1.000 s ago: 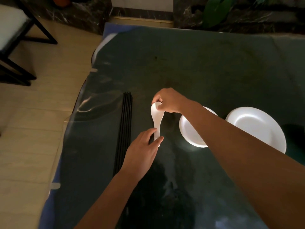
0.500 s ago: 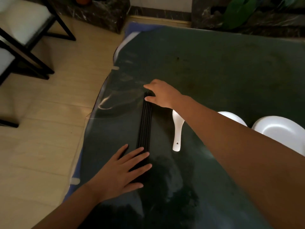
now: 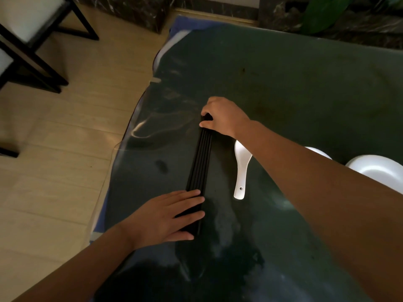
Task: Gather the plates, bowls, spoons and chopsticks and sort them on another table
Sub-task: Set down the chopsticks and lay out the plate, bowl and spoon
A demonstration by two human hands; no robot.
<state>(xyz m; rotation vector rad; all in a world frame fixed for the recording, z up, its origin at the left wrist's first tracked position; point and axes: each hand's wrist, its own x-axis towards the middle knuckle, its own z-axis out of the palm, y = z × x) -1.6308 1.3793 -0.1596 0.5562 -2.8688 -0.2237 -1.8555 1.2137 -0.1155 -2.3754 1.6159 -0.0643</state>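
Several black chopsticks [image 3: 200,164] lie side by side in a row on the dark glass-topped table [image 3: 294,94]. My left hand [image 3: 165,216] rests flat over their near ends, fingers spread. At the far ends, my right hand [image 3: 222,117] curls its fingers on the tips. A white spoon [image 3: 241,168] lies just right of the chopsticks, its bowl partly under my right forearm. A white bowl [image 3: 318,152] and a white plate [image 3: 379,173] sit at the right, both partly hidden by that arm.
The table's left edge [image 3: 122,147] curves beside a pale tiled floor [image 3: 54,149]. Black-framed chairs [image 3: 28,46] stand at the upper left. A marble ledge with a green plant [image 3: 322,14] runs behind the table.
Both hands let go of the white spoon, which now lies on the table. They moved left onto the chopsticks, and the right fingers have curled onto the far tips.
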